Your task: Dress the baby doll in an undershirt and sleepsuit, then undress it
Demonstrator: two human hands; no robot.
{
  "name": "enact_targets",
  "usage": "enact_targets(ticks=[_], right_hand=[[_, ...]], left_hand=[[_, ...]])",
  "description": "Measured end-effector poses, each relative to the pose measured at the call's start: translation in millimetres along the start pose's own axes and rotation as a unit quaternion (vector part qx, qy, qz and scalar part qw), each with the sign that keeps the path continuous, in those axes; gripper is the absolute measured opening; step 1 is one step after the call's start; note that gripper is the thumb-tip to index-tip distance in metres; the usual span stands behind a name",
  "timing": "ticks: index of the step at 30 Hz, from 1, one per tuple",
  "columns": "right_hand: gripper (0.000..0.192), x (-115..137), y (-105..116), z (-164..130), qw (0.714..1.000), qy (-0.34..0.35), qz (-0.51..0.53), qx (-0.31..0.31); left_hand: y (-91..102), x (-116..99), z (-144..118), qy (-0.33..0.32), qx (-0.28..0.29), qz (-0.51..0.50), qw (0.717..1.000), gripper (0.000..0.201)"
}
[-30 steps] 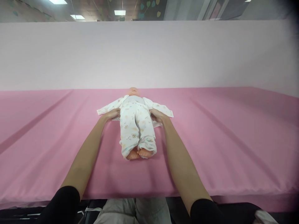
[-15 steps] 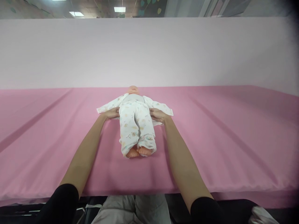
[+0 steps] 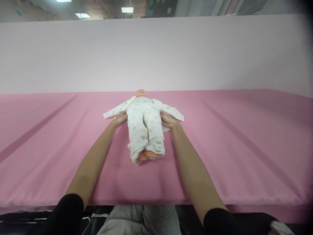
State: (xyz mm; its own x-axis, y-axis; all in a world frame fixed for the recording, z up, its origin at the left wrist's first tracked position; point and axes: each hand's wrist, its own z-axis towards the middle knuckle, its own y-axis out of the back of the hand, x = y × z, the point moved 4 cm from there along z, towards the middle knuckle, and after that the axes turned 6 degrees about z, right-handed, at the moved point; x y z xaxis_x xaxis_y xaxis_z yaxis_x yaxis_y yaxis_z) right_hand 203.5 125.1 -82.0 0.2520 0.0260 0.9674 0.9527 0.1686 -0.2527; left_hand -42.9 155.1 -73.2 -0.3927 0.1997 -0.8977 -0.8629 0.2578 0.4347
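Observation:
A baby doll (image 3: 141,93) lies on its back, head at the far side and bare feet towards me. It wears white printed pants (image 3: 138,125) reaching up over its waist, and a white printed top (image 3: 168,108) spread open with both sleeves stretched out sideways. My left hand (image 3: 121,117) is closed at the left side of the pants near the hip, its fingertips partly hidden by the cloth. On the opposite hip, my right hand (image 3: 167,120) grips the pants' right side, fingers partly tucked out of sight. Part of the top's hem shows beneath each hand.
A pink padded cover (image 3: 232,147) with soft creases spreads under the doll. A plain white panel (image 3: 156,55) rises behind it. The cover's front edge runs just ahead of my lap in grey trousers (image 3: 146,220).
The doll's feet and the pant legs have shifted slightly away from me and tilted. My hands have moved a little further in along the hips.

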Motion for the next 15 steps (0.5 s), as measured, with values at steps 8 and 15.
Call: enact_targets(ticks=[8, 15], right_hand=[[0.008, -12, -1, 1, 0.996, -0.011, -0.008, -0.088], [0.014, -11, -5, 2, 0.994, -0.051, -0.048, -0.087]], left_hand=[[-13.4, -2, -1, -0.060, -0.107, -0.010, 0.992, 0.018], [-8.5, 0, 2, -0.086, -0.146, 0.083, 0.982, 0.020]])
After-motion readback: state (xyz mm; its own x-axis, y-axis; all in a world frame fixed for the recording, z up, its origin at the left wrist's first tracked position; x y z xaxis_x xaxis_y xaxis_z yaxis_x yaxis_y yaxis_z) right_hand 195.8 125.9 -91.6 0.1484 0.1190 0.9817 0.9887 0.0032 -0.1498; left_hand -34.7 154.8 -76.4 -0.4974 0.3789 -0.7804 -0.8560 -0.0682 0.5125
